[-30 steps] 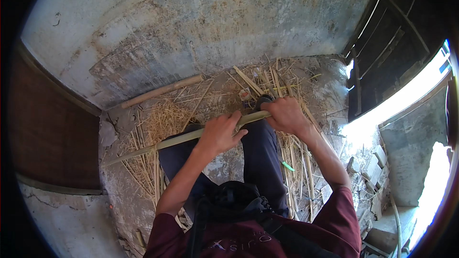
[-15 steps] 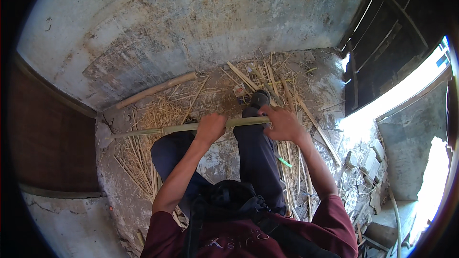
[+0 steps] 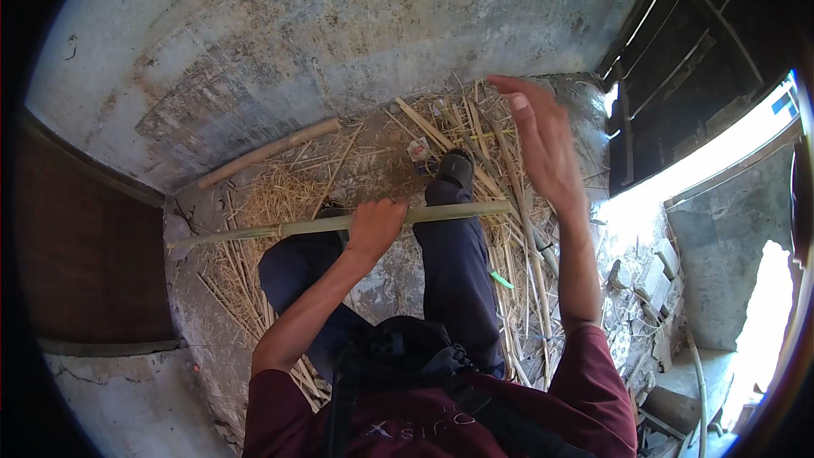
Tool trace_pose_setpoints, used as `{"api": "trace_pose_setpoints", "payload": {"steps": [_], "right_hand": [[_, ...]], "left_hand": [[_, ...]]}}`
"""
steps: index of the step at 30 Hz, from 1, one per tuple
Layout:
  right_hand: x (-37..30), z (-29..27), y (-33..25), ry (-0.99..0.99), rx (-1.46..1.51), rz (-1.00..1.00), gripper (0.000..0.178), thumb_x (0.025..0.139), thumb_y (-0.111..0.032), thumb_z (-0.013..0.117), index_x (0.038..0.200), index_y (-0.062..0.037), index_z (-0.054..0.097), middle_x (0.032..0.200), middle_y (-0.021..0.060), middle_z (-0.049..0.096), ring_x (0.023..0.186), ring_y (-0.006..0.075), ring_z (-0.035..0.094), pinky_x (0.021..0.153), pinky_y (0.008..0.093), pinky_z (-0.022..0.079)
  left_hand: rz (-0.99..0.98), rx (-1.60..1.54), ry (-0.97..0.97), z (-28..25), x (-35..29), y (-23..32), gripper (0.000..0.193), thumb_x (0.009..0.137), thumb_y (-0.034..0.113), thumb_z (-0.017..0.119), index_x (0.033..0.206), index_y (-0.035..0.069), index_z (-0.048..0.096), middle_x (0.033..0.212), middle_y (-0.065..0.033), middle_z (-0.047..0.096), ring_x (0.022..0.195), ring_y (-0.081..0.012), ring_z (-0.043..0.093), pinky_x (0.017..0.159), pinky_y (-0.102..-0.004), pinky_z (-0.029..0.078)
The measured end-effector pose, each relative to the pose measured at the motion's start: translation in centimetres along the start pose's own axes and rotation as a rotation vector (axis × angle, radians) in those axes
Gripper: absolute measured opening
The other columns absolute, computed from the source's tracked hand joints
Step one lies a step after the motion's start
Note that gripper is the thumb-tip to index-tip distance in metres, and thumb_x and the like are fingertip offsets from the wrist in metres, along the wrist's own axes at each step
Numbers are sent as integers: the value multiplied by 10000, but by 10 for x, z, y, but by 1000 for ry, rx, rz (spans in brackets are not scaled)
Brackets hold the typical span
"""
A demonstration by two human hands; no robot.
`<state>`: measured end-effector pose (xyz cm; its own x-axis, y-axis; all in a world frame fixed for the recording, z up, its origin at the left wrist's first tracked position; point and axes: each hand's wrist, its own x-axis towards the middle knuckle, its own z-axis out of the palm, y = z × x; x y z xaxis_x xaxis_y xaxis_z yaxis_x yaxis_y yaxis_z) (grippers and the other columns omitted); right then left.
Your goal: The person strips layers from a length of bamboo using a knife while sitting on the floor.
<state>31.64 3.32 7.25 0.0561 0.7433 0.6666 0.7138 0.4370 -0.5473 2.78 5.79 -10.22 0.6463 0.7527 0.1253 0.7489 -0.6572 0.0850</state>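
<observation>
My left hand (image 3: 376, 226) is closed around the middle of a long, pale green bamboo strip (image 3: 458, 212). The strip lies crosswise over my legs, tapering toward its left end and reaching just past my right leg on the other side. My right hand (image 3: 547, 146) is up and apart from the strip, beyond its right end, and holds nothing that I can see. Its fingers are stretched out, partly blurred by motion.
Straw-like shavings (image 3: 284, 199) and cut bamboo pieces (image 3: 424, 123) litter the floor around my feet. A thick bamboo pole (image 3: 271, 153) lies along the stained wall (image 3: 339, 42). A small bright green object (image 3: 501, 280) is beside my right leg; broken blocks (image 3: 653, 287) lie farther right.
My right hand has left the strip's right end and risen up and to the right, its fingers straightening. The left hand keeps its hold, and the strip has shifted slightly.
</observation>
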Motion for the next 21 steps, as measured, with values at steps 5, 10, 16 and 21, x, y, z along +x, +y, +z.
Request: {"api": "trace_pose_setpoints", "payload": {"steps": [5,10,16,21], "right_hand": [[-87,86,50,-616,-183,534,575,1182,-459,382,1168,-13,744,1062,255,752,980,483,721,897,553,549],[-91,85,42,-355,10,479,660,1167,-524,377,1009,-34,790,869,256,744,943,486,716,907,544,532],[-80,74,28,-461,-110,405,557,1155,-479,438,1049,-53,781,863,227,751,911,464,725,862,554,540],[-86,64,22,-460,-111,188,406,1110,-414,573,1050,-64,769,854,210,734,876,422,739,766,530,563]], "left_hand": [[-37,37,11,4,-3,-1,93,919,107,679,965,67,749,818,-158,751,783,-363,787,682,-489,616],[-22,16,-26,-15,12,2,94,880,94,706,949,61,762,820,-189,755,788,-376,788,694,-512,615],[-81,-100,-47,-6,-2,10,160,849,127,754,994,63,774,835,-210,760,812,-415,779,718,-542,608],[-116,-148,-125,-29,1,14,264,837,170,804,1077,61,791,839,-226,753,829,-415,767,756,-532,604]]}}
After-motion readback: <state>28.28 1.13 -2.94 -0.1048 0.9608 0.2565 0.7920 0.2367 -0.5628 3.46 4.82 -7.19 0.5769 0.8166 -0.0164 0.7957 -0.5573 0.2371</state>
